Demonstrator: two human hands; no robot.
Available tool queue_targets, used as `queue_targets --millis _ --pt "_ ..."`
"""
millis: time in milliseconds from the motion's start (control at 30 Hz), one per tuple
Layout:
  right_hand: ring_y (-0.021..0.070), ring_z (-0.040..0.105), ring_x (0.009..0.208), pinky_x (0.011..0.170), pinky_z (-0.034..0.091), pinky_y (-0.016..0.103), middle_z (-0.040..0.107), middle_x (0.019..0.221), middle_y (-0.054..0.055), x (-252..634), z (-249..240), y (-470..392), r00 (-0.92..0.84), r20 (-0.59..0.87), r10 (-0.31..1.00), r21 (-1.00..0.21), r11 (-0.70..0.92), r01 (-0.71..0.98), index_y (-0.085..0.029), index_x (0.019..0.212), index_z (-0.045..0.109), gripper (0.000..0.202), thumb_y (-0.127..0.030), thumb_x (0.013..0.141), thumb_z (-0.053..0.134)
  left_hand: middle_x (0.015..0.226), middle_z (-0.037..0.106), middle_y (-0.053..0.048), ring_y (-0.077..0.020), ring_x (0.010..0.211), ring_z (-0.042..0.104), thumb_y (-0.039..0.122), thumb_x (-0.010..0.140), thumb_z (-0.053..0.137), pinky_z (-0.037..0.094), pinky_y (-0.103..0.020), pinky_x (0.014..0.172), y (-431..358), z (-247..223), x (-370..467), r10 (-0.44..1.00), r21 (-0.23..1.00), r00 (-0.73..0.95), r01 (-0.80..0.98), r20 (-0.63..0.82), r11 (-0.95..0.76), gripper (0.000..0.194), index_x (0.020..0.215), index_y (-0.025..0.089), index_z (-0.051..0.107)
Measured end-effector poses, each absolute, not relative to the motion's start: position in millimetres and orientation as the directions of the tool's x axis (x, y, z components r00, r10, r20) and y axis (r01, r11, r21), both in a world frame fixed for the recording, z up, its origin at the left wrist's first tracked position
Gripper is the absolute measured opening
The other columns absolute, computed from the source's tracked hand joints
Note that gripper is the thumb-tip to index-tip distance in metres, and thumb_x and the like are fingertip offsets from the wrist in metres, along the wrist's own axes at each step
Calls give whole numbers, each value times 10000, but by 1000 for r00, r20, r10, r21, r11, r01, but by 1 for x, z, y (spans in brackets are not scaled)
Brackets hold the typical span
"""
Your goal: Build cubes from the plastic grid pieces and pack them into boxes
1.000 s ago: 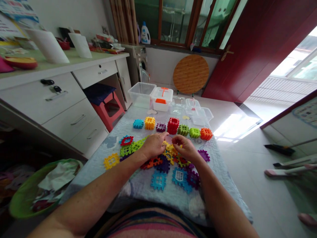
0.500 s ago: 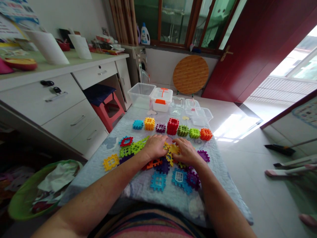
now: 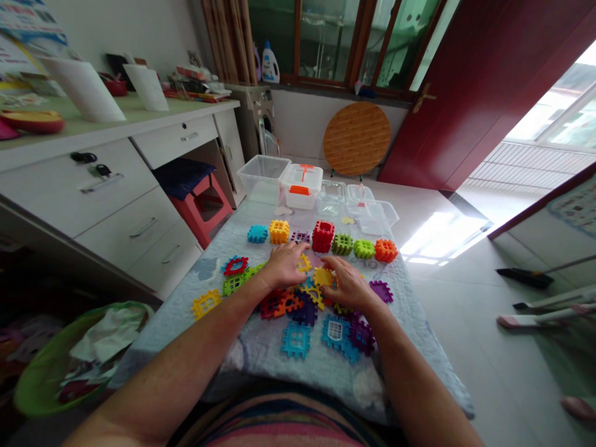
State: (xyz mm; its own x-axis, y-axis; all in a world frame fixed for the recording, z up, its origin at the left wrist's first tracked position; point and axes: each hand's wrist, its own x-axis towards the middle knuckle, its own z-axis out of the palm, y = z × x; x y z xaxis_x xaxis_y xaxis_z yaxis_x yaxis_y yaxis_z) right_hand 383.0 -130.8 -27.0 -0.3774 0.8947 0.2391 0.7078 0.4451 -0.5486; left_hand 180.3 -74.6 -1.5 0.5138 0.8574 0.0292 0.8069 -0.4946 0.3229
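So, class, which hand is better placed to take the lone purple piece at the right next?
Probably the right hand: it is nearer the purple piece; the left hand is farther away.

Subject's bare forearms (image 3: 200,340) are slanting inward and forward; left hand (image 3: 284,266) is showing its back, thumb standing apart from fingers; right hand (image 3: 351,285) is facing it across a gap, fingers bending loosely leftward.
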Motion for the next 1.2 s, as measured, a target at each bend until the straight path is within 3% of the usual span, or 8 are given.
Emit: queue_targets --millis 100,200,333,500,700,833,1033,1200 --pt "231 599 1066 927 479 396 622 1176 122 384 -29 -130 -360 311 879 -622 475 623 -171 1331 451 624 -199 723 585 1176 605 -103 -276 1080 591 224 648 658 469 -384 946 -78 5 179 800 449 590 689 106 -568 668 1297 192 504" --pt "199 633 954 860 506 363 666 1067 82 389 -28 -127 -218 377 900 -676 429 600 -193 1264 503 543 -159 723 534 1187 605 -89 -256 1090 593 189 651 637 466 -366 963 -84 5 186 721 515 682 579 118 -632 663 1300 203 500" --pt "156 635 760 769 513 305 685 874 23 401 -28 -122 -32 397 917 -723 334 605 -195 1120 583 413 -145 717 511 1226 604 -105 -274 1123 584 162 639 634 457 -383 989 -89 -2 199 647 477 762 562 19 -676 630 1260 192 532" --pt "134 583 612 632 471 260 655 729 -7 414 -35 -116 52 376 925 -742 267 615 -183 1024 634 301 -190 752 504 1275 597 -136 -296 1194 549 221 658 672 441 -386 1019 -88 -5 206 617 424 785 581 -65 -695 640 1278 154 531" --pt "120 548 561 581 446 240 651 704 -11 424 -39 -111 175 377 909 -791 218 571 -177 997 643 285 -210 755 496 1270 629 -126 -280 1166 583 259 686 677 454 -363 991 -82 -5 207 617 388 784 591 -71 -707 592 1259 175 555" --pt "124 549 572 592 441 237 638 682 -18 425 -40 -110 201 389 899 -778 205 593 -190 965 653 263 -219 759 492 1226 662 -105 -264 1127 611 226 678 678 469 -331 950 -77 -8 209 612 375 788 589 -71 -716 544 1213 189 586" --pt "135 523 553 589 426 247 596 627 -21 427 -38 -111 233 413 881 -751 185 634 -186 910 674 226 -230 771 501 1139 699 -78 -261 1022 655 361 678 731 493 -304 841 -76 -5 214 648 370 755 632 -98 -681 535 1180 227 605" --pt "145 523 557 611 428 261 588 612 -19 429 -37 -111 246 419 874 -710 146 689 -188 876 687 216 -232 765 507 1121 704 -73 -266 1016 657 376 685 713 491 -311 832 -75 -3 217 644 333 758 637 -104 -696 533 1187 241 592"
